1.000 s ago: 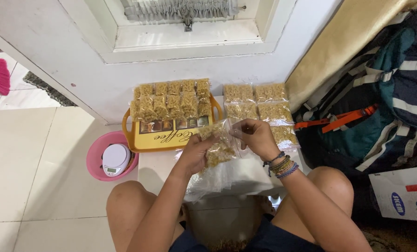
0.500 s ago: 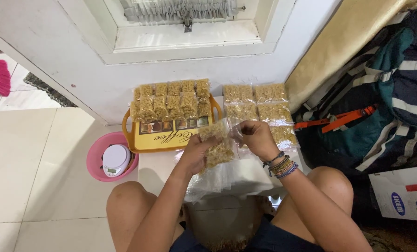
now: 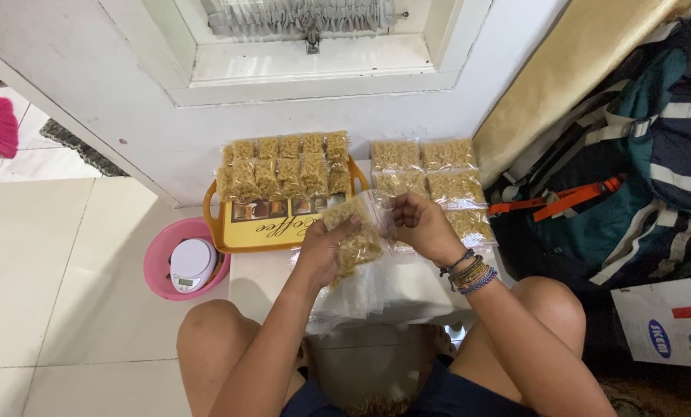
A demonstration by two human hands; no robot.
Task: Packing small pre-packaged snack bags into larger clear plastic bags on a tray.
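Note:
Between both hands is a small clear plastic bag of yellow-brown snack pieces [image 3: 357, 232]. My left hand [image 3: 322, 251] grips its lower left side, and my right hand [image 3: 419, 224], with bead bracelets at the wrist, pinches its top right edge. The bag hangs just above a low white table [image 3: 260, 282]. Behind it a yellow tray [image 3: 264, 232] carries several filled bags [image 3: 283, 166]. More filled bags [image 3: 438, 174] lie in rows to the tray's right.
A pile of clear plastic [image 3: 384, 289] lies on the table under my hands. On the tiled floor at left, a pink basin [image 3: 160, 270] holds a white kitchen scale [image 3: 192, 262]. Backpacks and cloth [image 3: 631, 170] crowd the right; a white wall stands behind.
The bag has shifted slightly upward and my hands have adjusted their grip on its top edge. Nothing else has moved.

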